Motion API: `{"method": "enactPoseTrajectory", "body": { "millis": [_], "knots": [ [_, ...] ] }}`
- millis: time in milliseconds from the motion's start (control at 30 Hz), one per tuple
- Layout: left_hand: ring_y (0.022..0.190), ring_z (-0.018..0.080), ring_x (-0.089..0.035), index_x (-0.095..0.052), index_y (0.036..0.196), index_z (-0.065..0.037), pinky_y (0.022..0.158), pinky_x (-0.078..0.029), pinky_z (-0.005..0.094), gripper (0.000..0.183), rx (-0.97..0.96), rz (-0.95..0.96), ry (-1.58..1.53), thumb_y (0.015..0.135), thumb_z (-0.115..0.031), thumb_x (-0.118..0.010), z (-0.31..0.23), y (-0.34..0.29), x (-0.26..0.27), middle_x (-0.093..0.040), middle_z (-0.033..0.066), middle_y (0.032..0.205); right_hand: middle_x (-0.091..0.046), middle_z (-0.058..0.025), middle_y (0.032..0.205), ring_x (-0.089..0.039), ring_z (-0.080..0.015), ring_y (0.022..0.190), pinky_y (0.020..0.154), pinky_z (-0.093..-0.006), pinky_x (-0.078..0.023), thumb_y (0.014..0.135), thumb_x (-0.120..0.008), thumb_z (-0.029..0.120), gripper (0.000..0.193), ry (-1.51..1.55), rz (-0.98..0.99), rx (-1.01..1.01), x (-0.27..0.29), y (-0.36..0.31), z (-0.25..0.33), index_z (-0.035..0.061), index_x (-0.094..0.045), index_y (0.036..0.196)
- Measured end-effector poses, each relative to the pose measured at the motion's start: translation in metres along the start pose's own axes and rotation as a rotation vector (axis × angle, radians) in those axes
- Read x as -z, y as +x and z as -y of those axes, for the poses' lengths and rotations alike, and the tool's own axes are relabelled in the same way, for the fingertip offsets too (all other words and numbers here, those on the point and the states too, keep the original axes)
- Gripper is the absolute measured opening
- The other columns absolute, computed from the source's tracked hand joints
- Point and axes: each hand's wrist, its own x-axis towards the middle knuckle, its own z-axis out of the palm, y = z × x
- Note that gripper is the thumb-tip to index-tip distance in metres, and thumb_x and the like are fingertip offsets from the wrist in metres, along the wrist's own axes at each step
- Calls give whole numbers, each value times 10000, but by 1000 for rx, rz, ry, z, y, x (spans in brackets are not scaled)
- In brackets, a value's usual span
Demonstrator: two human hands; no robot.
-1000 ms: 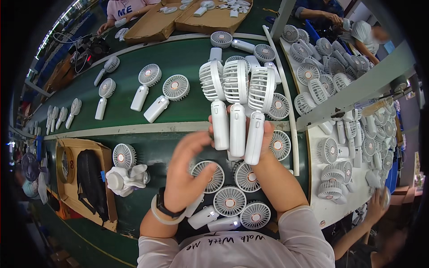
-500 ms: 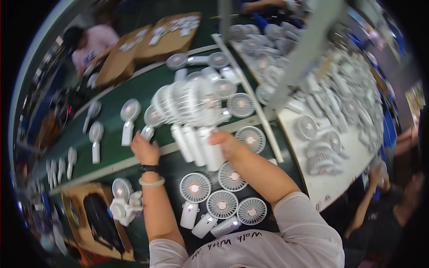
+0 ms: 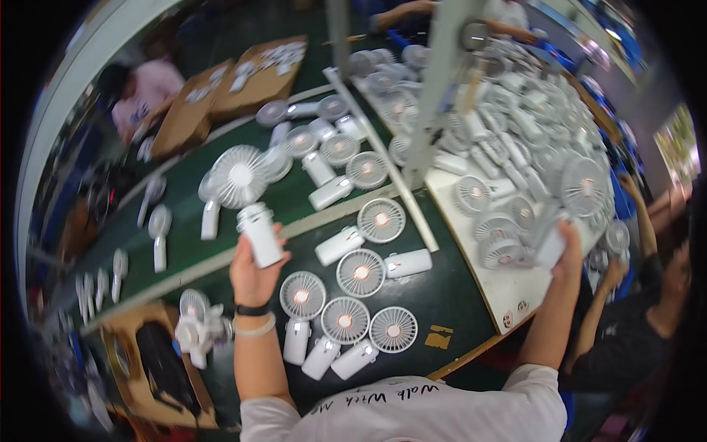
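A white handheld fan (image 3: pixel 241 177) stands up from my left hand (image 3: pixel 256 267), its handle lying across the palm with the fingers curled around it. Over at the right, above the edge of a white table, my right hand (image 3: pixel 565 254) grips the handle of another handheld fan (image 3: pixel 586 187). That fan's round grille faces up beside a large heap of similar fans (image 3: pixel 508 125). Between my arms several fans lie on the dark green table, among them one with a copper-coloured centre (image 3: pixel 345 321). More fans (image 3: pixel 340 149) lie on the green strip beyond.
A pale rail (image 3: pixel 379 158) and a grey post (image 3: pixel 434 88) separate the green strip from the white table (image 3: pixel 471 258). At the lower left is a cardboard box (image 3: pixel 155 361) holding a black item. Co-workers sit at the far left (image 3: pixel 147 96) and right (image 3: pixel 633 324).
My right hand has swung from the middle, where it held a blurred row of several fans, to the heap on the right. My left hand now has a fan in its grasp.
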Motion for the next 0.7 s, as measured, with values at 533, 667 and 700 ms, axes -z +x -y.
{"method": "enactPoseTrajectory", "body": {
  "millis": [533,667,700],
  "knots": [
    [1035,208,-538,-357,1290,-24,883,-472,406,600,-177,19,91,785,-115,-668,-5,-13,-11,-510,107,1176,-455,-81,1261,-433,-236,1137,942,-400,-328,794,-639,355,540,-757,-446,122,77,146,-45,117,-459,1244],
    [932,124,-525,-365,1247,-33,832,-456,301,495,-194,-113,528,801,15,-573,0,0,17,-512,44,1069,-459,-100,1260,-438,-215,1145,927,-358,-360,816,-611,157,484,-1016,-328,639,1,73,-24,67,-448,1263],
    [921,124,-525,-355,1249,-35,826,-453,296,490,-216,-174,554,810,5,-569,1,2,25,-513,45,1068,-464,-104,1254,-443,-210,1143,925,-346,-369,818,-601,106,475,-877,-214,641,-43,49,-21,55,-447,1264]
  ]
}}
